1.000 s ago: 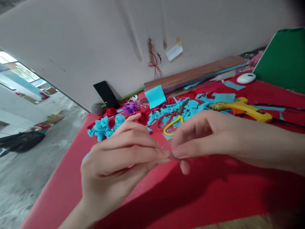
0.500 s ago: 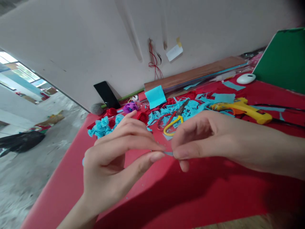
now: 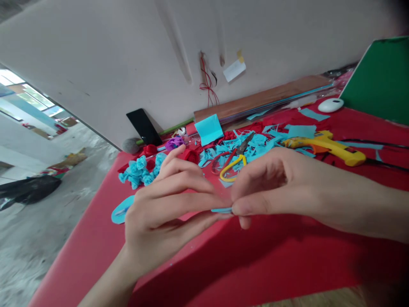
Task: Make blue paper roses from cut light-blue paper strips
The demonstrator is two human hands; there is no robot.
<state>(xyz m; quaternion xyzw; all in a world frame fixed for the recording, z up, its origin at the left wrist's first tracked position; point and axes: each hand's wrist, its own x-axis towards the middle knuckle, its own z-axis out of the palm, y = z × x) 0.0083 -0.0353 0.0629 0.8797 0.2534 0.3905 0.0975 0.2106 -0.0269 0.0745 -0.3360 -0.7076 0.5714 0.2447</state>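
Note:
A narrow blue strip of paper (image 3: 221, 210) lies between my fingertips above the red tabletop. My right hand (image 3: 275, 192) pinches its right end between thumb and curled fingers. My left hand (image 3: 169, 217) has thumb and fingers closed on the strip from the other side, its upper fingers loosely stretched. Beyond the hands rest scissors with one red and one yellow handle (image 3: 238, 164), beside a heap of blue paper scraps (image 3: 214, 154). Behind my left hand sits a cluster of blue paper flowers (image 3: 137, 170). A round blue piece (image 3: 119, 211) lies partly hidden by that hand.
A yellow glue gun (image 3: 341, 151) with a black cord lies at right, near a white mouse (image 3: 330, 105) and a green board (image 3: 380, 81). A black phone (image 3: 143, 125) leans on the wall at back left. Purple and red paper flowers lie near it.
My left hand has shifted right, and its fingertips now meet those of my right hand around the strip. More of the round blue piece shows. The right hand has hardly moved.

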